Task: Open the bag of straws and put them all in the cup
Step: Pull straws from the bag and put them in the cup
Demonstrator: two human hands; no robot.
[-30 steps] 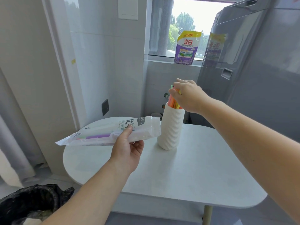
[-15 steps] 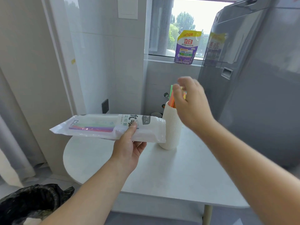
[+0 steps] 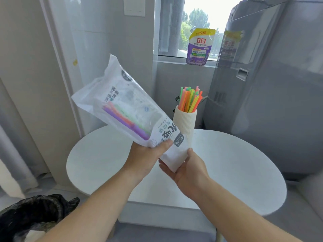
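Note:
A white plastic bag of straws [image 3: 129, 109] is tilted steeply, its sealed end up and left, its lower end down at my hands. A few purple, orange and green straws [image 3: 125, 119] show through its clear window. My left hand [image 3: 145, 158] grips the bag near its lower end, thumb on the printed label. My right hand [image 3: 187, 166] is cupped palm-up under the bag's lower end, touching it. The white ribbed cup [image 3: 185, 123] stands on the table behind the bag, holding several bright orange, green and pink straws [image 3: 190, 100].
The white oval table [image 3: 236, 172] lies below my hands. A grey washing machine [image 3: 272, 84] stands at the right. A purple detergent pouch [image 3: 200, 46] sits on the window sill. A bin with a black liner [image 3: 33, 213] is at the lower left.
My right hand left the straws in the cup and came down under the bag's lower end. My left hand swung the bag from level to steeply tilted, sealed end up.

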